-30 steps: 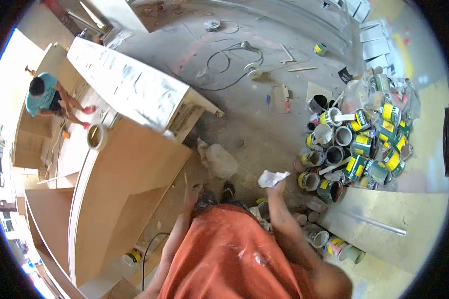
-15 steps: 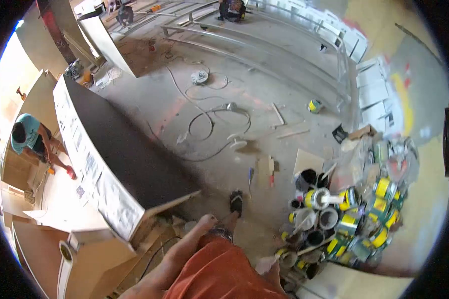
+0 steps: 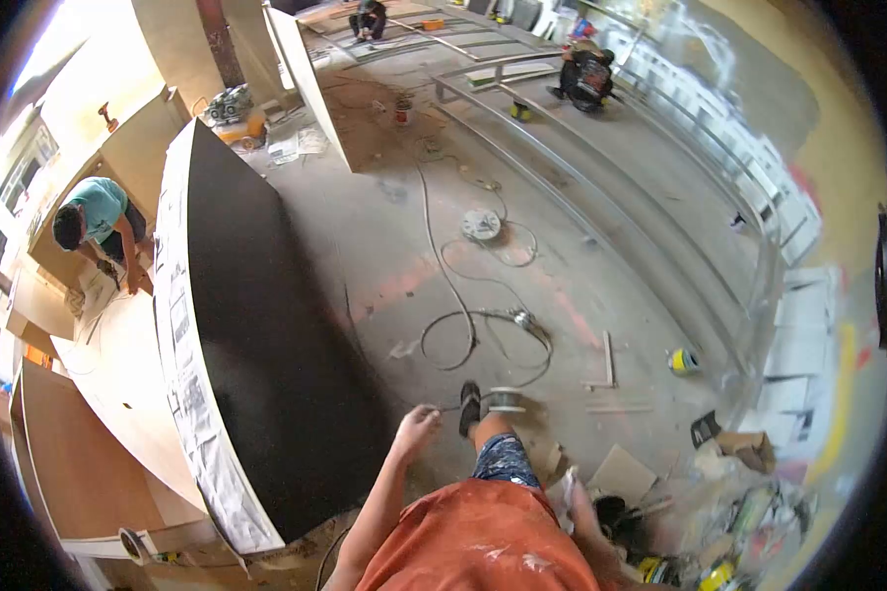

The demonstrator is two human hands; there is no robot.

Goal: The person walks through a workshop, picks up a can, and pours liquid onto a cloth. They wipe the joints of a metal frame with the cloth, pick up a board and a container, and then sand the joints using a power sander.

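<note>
The dusty concrete floor carries looping cables, a yellow tin, wood strips and cardboard scraps.

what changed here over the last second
The right hand dropped from in front of the body to the side, the white rag apparently still in it. The left hand swung forward, empty. The view lifted off the paint cans toward the open floor. The person in teal stays bent over the boards.

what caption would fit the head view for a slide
Empty left hand beside a black panel, cables across the concrete floor, a co-worker bent over boards.
</note>
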